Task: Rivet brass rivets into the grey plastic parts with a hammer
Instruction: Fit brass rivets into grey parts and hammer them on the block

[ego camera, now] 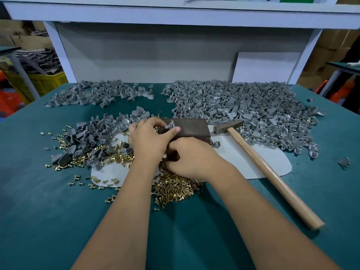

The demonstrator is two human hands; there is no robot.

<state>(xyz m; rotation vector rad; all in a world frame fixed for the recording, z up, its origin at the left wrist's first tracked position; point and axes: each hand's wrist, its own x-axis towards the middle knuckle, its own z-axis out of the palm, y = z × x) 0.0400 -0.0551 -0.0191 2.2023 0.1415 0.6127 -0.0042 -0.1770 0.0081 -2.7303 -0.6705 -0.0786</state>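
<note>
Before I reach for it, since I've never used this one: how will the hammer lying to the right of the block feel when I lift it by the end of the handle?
Probably head-heavy: the hammer has a metal head on a long wooden handle, so it may dip forward. It should stay stiff. The smooth handle might slip in a loose grip.

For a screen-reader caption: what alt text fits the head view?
A left hand holds a grey plastic part on a dark block while the right hand reaches into brass rivets. A hammer lies unused to the right.
</note>
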